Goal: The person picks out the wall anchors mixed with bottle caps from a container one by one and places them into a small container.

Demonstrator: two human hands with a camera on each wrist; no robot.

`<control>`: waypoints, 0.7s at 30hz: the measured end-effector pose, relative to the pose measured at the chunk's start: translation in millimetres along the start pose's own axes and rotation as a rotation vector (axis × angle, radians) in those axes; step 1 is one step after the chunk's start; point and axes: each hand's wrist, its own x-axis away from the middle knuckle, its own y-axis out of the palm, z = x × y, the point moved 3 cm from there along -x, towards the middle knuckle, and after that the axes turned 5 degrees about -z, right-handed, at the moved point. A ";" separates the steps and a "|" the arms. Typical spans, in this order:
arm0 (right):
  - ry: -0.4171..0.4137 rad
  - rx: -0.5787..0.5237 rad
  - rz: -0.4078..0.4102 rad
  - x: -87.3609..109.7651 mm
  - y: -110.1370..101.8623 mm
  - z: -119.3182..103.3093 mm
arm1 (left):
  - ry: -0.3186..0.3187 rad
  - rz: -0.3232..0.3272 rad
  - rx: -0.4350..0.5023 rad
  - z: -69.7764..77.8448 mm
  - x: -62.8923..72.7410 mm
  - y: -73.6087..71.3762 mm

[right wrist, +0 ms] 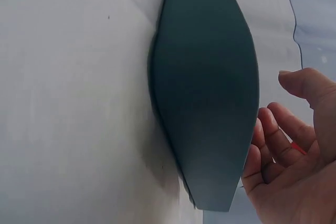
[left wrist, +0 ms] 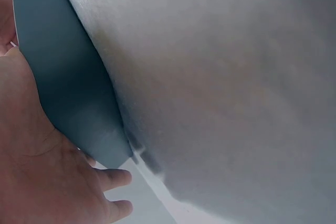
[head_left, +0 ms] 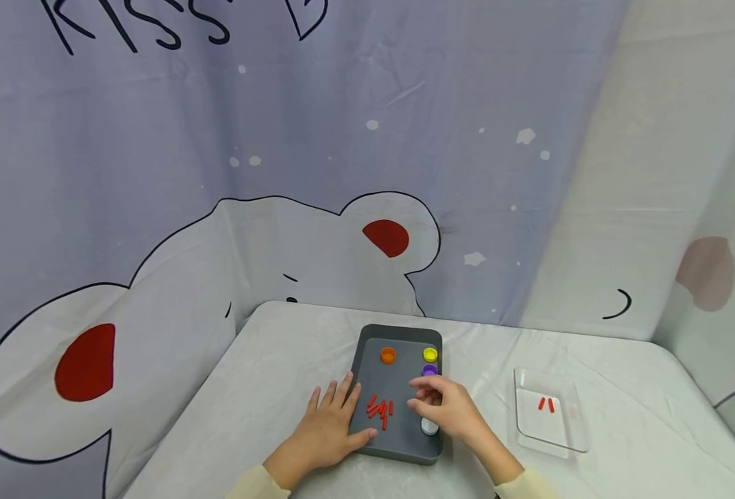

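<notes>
A grey rectangular tray lies between my two hands. Spread at its left rim is my left hand, its thumb reaching over the near-left edge. My right hand hovers above the tray's right side, fingers loosely bent and thumb apart from them, with nothing visible between the tips. Several short red sticks lie in a loose pile on the tray's left half, close to my left fingers. In a row along the right side are a yellow cup, a purple cup and, partly behind my right hand, a white cup.
An orange cup stands at the tray's far left. Off to the right, a clear plastic box contains two red sticks. White cloth covers the table, and a printed curtain hangs behind it.
</notes>
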 end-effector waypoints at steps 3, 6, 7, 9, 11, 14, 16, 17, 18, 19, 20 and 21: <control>-0.025 0.012 -0.016 -3.0 5.1 -1.7 | -0.007 -0.010 -0.007 -1.8 -1.8 1.0; -0.029 0.026 -0.043 -6.3 11.0 -2.0 | -0.010 -0.018 -0.015 -2.0 -2.7 0.6; -0.029 0.036 -0.050 -7.4 13.0 -1.5 | -0.008 -0.018 -0.016 -1.5 -2.5 0.0; -0.025 0.056 -0.062 -9.8 16.9 -0.5 | -0.006 -0.026 -0.018 -0.3 -1.7 -1.3; -0.019 0.080 -0.073 -12.1 20.3 0.2 | 0.000 -0.031 -0.015 1.1 -0.9 -2.9; -0.021 0.150 -0.090 -15.3 23.7 -0.3 | 0.004 -0.041 -0.010 2.2 0.1 -4.3; -0.031 0.207 -0.106 -17.4 25.1 -1.3 | 0.006 -0.043 -0.006 2.6 0.8 -5.2; -0.034 0.238 -0.119 -18.4 25.8 -1.6 | 0.008 -0.042 -0.004 3.1 1.5 -5.9; -0.041 0.266 -0.133 -19.4 26.4 -2.3 | 0.006 -0.044 -0.003 3.0 1.9 -6.0; -0.043 0.289 -0.150 -20.5 27.1 -2.5 | 0.012 -0.042 -0.002 3.7 2.6 -6.8; -0.042 0.309 -0.167 -21.4 27.7 -2.8 | 0.010 -0.044 -0.001 3.7 3.0 -6.9; -0.041 0.329 -0.183 -22.5 28.4 -2.9 | 0.015 -0.041 -0.001 4.0 3.3 -7.2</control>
